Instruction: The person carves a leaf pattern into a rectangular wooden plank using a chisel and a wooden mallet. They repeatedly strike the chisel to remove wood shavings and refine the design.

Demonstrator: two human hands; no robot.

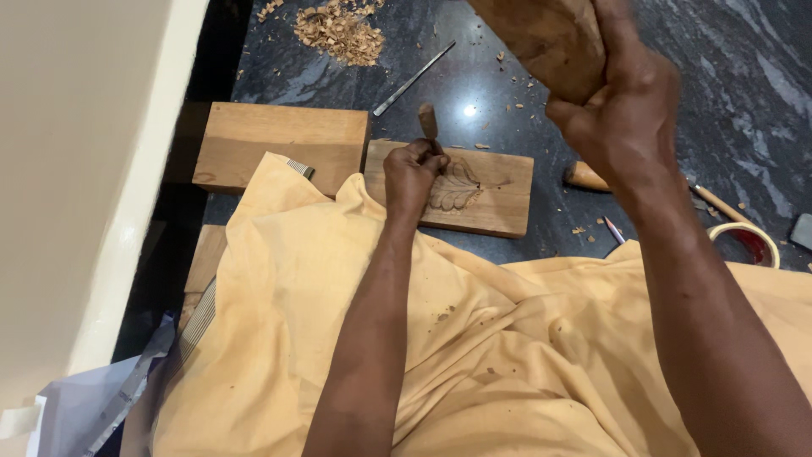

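Left hand (412, 172) fingers wrapped tight around a wooden-handled chisel (429, 123), set on a flat rectangular wooden board with a carved leaf (491, 190) lying on the dark stone floor (744, 101). Right hand (622, 110) clenched around a raised brown wooden mallet block (545, 38). Nearby: thick plain wooden plank (279, 144), slim metal rod (413, 79), wood shavings heap (338, 32), tape roll (748, 239). Yellow cloth (474, 355) overlaps the board's near edge.

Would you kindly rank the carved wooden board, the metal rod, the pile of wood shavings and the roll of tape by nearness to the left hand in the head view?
1. Carved wooden board: directly under the left hand.
2. Metal rod: beyond it, on the dark floor.
3. Pile of wood shavings: farther, at the top edge.
4. Roll of tape: far right, past the right arm.
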